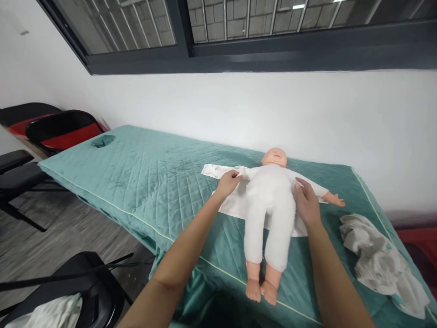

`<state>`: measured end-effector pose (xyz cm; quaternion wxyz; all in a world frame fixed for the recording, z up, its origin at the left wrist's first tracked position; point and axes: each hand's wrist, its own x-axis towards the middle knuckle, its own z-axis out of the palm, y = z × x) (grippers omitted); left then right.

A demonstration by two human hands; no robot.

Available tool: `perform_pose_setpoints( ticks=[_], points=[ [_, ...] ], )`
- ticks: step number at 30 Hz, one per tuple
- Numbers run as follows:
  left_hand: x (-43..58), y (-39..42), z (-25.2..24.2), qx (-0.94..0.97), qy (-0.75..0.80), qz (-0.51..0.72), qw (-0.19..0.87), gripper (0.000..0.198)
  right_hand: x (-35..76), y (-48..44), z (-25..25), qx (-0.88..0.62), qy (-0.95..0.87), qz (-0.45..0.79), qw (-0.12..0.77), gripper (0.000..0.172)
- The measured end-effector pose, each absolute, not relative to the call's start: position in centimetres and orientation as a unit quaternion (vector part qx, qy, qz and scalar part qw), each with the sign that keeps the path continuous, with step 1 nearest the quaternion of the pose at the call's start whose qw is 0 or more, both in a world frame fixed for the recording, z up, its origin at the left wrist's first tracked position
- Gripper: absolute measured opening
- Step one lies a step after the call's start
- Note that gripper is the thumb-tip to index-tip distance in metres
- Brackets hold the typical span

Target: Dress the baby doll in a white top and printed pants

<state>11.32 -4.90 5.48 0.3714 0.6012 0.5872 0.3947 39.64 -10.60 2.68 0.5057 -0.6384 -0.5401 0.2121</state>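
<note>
A baby doll (273, 196) with a white padded body lies on its back, head toward the wall. Under it a white printed baby shirt (232, 205) is spread open. The sleeve on the right covers the doll's arm, and the doll's hand (333, 198) sticks out of its cuff. On the left, the sleeve (213, 171) lies stretched flat with no doll hand showing. My left hand (229, 183) pinches the shirt near that sleeve's shoulder end. Beside the doll's other flank, my right hand (308, 200) is closed, thumb near fingertips; what lies between them is hidden.
A quilted green cover (153, 168) lies over the long bed, which has a face hole (103, 141) at its far left. Crumpled printed white cloth (378, 259) rests at the right. Black chairs (68, 291) stand along the left. The wall and barred window are behind.
</note>
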Motion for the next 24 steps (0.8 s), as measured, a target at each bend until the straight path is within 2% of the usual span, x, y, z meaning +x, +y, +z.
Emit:
perform_pose_setpoints(
  ticks=[9, 19, 24],
  points=[
    [13.0, -5.4, 7.0, 0.595, 0.55, 0.427, 0.402, 0.015, 37.9, -10.4, 1.4, -0.524, -0.629, 0.329, 0.47, 0.07],
    [15.7, -5.4, 9.8, 0.662, 0.521, 0.427, 0.329, 0.008, 36.0, -10.8, 1.7, -0.507, -0.661, 0.397, 0.386, 0.083],
    [16.8, -5.2, 10.4, 0.689, 0.576, 0.371, 0.237, 0.021, 36.3, -10.8, 1.4, -0.506, -0.649, 0.408, 0.394, 0.079]
  ],
)
